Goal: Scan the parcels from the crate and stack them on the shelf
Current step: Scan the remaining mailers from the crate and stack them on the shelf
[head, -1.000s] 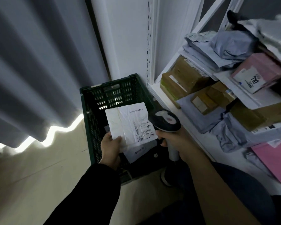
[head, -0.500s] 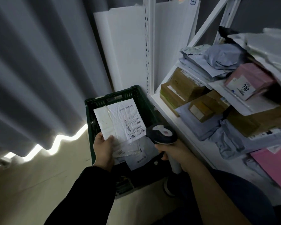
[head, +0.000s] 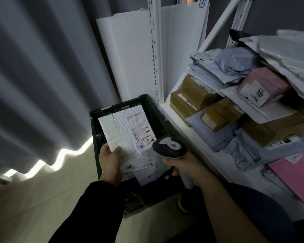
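While a grey curtain [head: 33, 76] hangs at far left, the left hand [head: 111, 161] pinches the lower corner of a white parcel [head: 128, 128] (label up) over the green crate [head: 116, 109]; more parcels lie inside the crate; the right hand [head: 184, 168] is wrapped around a scanner [head: 168, 148] just beside the label; the shelf [head: 191, 137] at right carries piled boxes and mailers.
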